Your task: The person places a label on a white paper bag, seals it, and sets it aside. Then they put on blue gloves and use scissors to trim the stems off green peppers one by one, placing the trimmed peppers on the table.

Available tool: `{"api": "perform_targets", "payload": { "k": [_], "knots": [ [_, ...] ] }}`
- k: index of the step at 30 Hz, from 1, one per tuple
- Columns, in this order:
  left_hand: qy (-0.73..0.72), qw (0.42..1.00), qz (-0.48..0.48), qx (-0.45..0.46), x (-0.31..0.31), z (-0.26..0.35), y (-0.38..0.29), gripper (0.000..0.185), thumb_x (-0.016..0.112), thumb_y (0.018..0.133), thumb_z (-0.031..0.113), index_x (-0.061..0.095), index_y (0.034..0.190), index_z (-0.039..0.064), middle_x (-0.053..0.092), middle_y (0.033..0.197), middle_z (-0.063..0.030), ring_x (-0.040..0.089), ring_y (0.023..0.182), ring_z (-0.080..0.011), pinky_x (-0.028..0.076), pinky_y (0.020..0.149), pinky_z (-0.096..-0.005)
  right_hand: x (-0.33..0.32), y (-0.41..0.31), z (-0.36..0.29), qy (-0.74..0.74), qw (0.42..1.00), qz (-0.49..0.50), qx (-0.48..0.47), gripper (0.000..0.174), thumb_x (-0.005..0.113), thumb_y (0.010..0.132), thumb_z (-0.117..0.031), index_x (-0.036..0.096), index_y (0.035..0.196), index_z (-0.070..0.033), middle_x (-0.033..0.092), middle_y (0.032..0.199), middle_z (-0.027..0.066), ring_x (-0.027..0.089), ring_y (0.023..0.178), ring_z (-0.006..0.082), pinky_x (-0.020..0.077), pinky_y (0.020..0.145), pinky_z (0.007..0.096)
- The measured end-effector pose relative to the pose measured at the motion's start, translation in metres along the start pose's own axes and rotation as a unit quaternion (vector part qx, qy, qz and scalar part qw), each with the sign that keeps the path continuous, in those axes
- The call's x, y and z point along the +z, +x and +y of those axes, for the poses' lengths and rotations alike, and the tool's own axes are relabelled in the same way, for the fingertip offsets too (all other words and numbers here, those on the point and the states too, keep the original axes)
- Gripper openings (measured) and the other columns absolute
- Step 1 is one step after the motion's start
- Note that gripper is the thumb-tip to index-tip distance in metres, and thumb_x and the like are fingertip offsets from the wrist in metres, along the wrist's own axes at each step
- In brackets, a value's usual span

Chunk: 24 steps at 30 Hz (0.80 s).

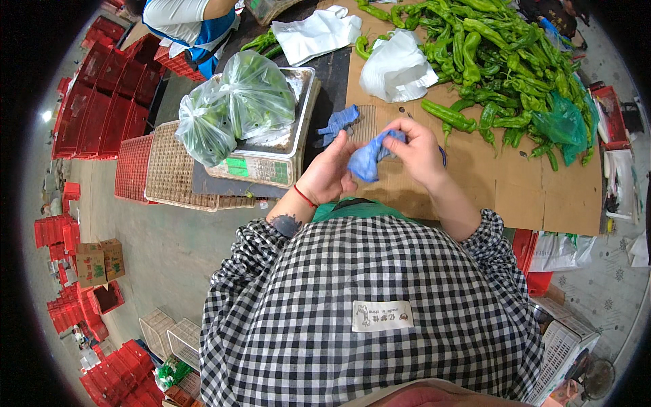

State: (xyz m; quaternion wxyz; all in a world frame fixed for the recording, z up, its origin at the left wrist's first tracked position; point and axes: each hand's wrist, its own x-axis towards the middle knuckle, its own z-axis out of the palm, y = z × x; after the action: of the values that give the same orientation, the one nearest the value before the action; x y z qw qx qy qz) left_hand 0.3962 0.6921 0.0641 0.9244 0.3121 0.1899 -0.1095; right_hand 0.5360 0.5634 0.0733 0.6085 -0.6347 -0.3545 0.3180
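My right hand (419, 152) pinches a crumpled blue fabric work glove (368, 158) between thumb and fingers. My left hand (328, 170), bare with a red cord at the wrist, is just left of the glove, its thumb raised apart from the fingers. The glove partly hides its fingertips, so whether they touch it is unclear. A second blue and grey glove (339, 122) lies on the table beyond my left hand. Left of that, two knotted clear plastic bags of green produce (259, 96) rest on a digital weighing scale (300, 147).
Long green peppers (488, 61) are heaped on the cardboard-covered table (519, 198), with a green plastic bag (564, 122) at their right. White plastic bags (399, 66) lie nearer the middle. Crates (170, 168) stand left of the scale. Another person's arm (190, 10) shows at upper left.
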Motion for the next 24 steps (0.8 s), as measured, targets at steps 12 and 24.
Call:
{"api": "perform_targets", "payload": {
  "k": [12, 24],
  "knots": [
    [0.050, 0.988, 0.045, 0.141, 0.016, 0.002, 0.015, 0.022, 0.045, 0.087, 0.009, 0.051, 0.107, 0.000, 0.058, 0.097, -0.0062, 0.057, 0.086, -0.0126, 0.047, 0.075, -0.0268, -0.017, 0.011, -0.009, 0.156, 0.973, 0.168, -0.021, 0.009, 0.055, 0.082, -0.008, 0.052, 0.090, -0.005, 0.051, 0.073, -0.0027, 0.046, 0.065, 0.0045, 0.0371, 0.059, 0.0173],
    [0.055, 0.976, 0.022, 0.210, 0.024, 0.004, 0.019, 0.027, 0.052, 0.083, 0.007, 0.049, 0.109, 0.002, 0.058, 0.100, -0.0045, 0.056, 0.086, -0.0107, 0.046, 0.076, -0.0246, -0.006, -0.009, -0.021, -0.121, 0.988, 0.023, -0.095, 0.010, 0.065, 0.070, -0.003, 0.061, 0.079, 0.001, 0.052, 0.069, 0.0028, 0.048, 0.056, 0.0080, 0.0392, 0.052, 0.0200]
  ]
}}
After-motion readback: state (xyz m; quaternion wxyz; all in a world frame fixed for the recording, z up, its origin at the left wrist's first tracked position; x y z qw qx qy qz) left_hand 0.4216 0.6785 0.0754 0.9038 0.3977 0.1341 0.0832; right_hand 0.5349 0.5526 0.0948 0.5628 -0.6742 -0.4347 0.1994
